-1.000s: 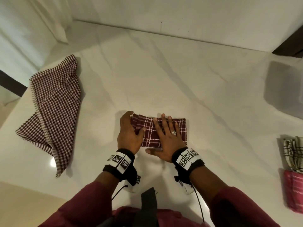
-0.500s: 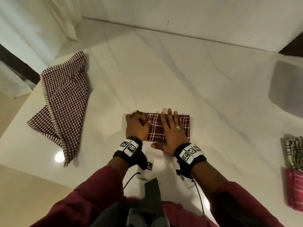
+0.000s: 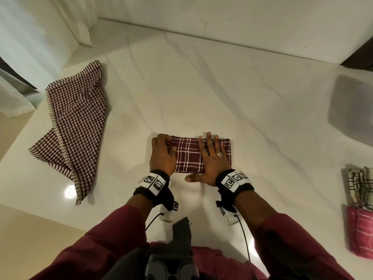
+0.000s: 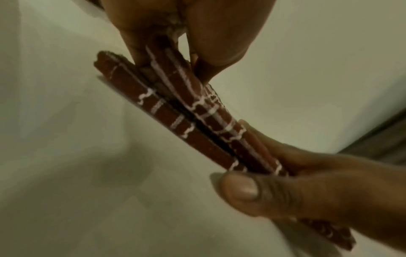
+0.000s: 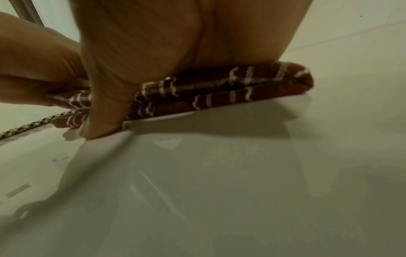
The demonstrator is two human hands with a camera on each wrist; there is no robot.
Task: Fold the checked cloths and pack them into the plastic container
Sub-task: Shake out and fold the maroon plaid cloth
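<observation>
Bench (image 3: 201, 93): polished white stone, marble-like grey veining, glossy enough to mirror lamp spots and shadows. Folded maroon cloth (image 3: 188, 156): woven fabric, matt, raised white zigzag stitching in the check lines; layered edges look thick and soft. Houndstooth cloth (image 3: 76, 122): coarser matt weave, ribbed hem. Wristbands (image 3: 235, 181): black fuzzy textile, smooth printed marker tags. Sleeves (image 3: 113, 247): matt maroon fabric.
</observation>
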